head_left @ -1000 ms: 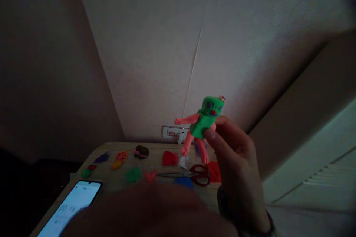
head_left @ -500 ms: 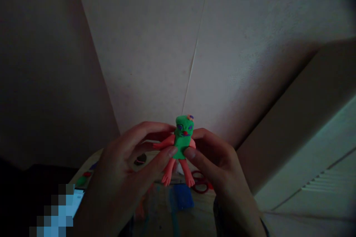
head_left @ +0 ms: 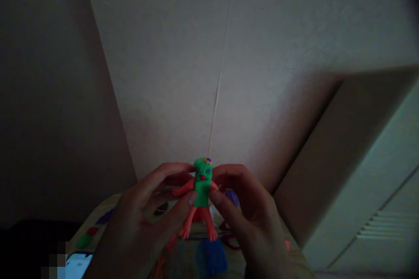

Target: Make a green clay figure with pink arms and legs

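A small clay figure [head_left: 202, 196] is held upright above the table. It has a green head and body, orange-pink arms and legs, purple eyes, a red nose and a little flower on top of its head. My left hand [head_left: 147, 213] pinches its side, thumb on the lower body and fingers behind. From the other side, my right hand [head_left: 252, 209] grips it the same way, its thumb on the green body near the figure's arm. The backs of the figure and the fingertips behind it are hidden.
Below lies a wooden table [head_left: 111, 202] with a blue packet [head_left: 214, 257], red-handled scissors [head_left: 231, 242], a purple piece [head_left: 233, 197], a green lump [head_left: 84, 241] and a lit phone [head_left: 78, 266]. A pale wall [head_left: 170, 74] rises behind; a white cabinet [head_left: 360, 183] stands at right.
Both hands and the clay figure sit lower and slightly further left in view. The wall and table have shifted too, the camera having tilted. The grip looks unchanged.
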The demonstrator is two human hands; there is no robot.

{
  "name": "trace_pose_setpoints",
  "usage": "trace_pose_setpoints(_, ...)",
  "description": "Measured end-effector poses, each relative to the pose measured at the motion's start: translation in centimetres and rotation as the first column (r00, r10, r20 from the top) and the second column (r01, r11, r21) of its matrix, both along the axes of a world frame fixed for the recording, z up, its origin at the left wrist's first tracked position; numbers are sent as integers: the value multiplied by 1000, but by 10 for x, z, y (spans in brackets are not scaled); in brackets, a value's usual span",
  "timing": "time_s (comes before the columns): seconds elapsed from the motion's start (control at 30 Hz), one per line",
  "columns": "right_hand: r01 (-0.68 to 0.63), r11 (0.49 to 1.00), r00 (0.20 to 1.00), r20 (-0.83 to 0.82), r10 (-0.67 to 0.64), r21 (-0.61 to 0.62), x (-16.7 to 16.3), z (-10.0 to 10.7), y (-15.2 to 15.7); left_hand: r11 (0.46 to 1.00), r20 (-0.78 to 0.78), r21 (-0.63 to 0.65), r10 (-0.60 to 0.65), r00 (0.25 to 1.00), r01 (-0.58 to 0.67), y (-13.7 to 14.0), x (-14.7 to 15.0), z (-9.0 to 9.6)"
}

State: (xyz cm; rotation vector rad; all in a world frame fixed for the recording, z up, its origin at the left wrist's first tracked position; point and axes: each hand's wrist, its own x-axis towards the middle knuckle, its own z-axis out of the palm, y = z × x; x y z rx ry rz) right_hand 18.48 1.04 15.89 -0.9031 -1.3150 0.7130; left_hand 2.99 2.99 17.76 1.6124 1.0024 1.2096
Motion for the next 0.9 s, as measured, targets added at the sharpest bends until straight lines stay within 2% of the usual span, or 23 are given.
trace_pose_setpoints(0.2,-13,999,999,-42,15,35,0,-2,2,997,-26,8,-71,997,71,3,-5,-5)
trace_pose_setpoints(0.43,-158,985,987,-19,158,-65,11,-3,-2,992,-93,63,-103,990,109,2,-2,-5)
trace_pose_setpoints(0.63,-235,972,961,-151,232,2,11,1,-2,985,-136,127,-104,985,121,4,-5,-9)
trace_pose_setpoints(0.73,-290,957,937,-207,282,-6,12,-1,-2,988,-126,109,-99,987,113,0,-3,-6)
trace_pose_setpoints(0.9,-324,946,921,-229,316,0,14,-3,0,999,-90,-31,-17,996,14,-10,-1,-1)
